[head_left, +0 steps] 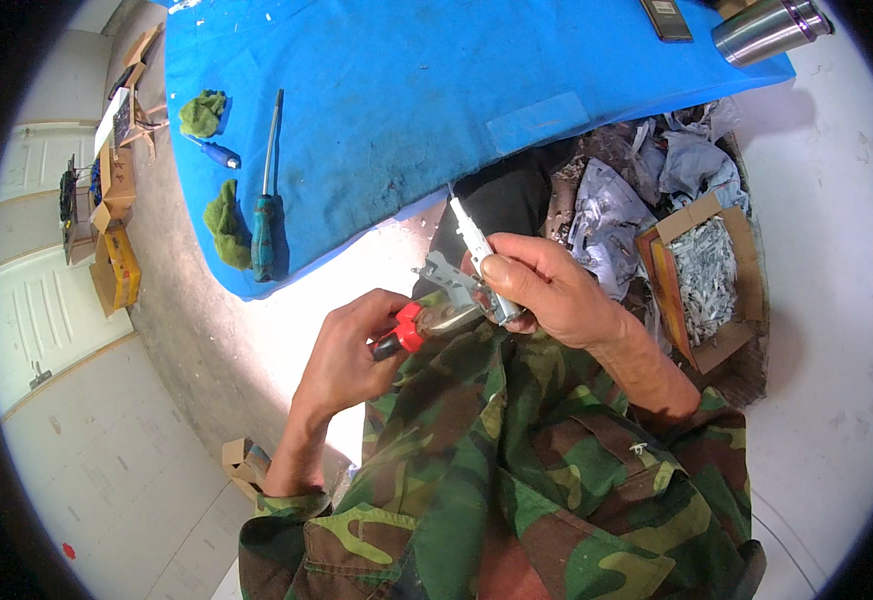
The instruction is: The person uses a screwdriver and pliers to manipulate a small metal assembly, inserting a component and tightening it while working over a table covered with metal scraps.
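Above my lap, my left hand (351, 345) is closed round a red-and-black handled tool (411, 328). Its shiny front part reaches right, toward a grey bracket-like part (448, 280); I cannot tell whether they touch. My right hand (546, 285) is closed, its thumb pressing on a white pen-shaped piece (471, 232) that ends in a thin tip pointing up toward the table edge. The grey part sits against the lower end of this piece, by my right fingers. Whether the two are joined is unclear.
A blue-covered table (376, 90) lies ahead, bearing a long screwdriver (264, 220), a short blue-handled tool (218, 153), green cloths (224, 222), a phone (666, 18) and a steel flask (768, 32). At right, an open carton (656, 270) holds many pale pieces beside crumpled bags (606, 215).
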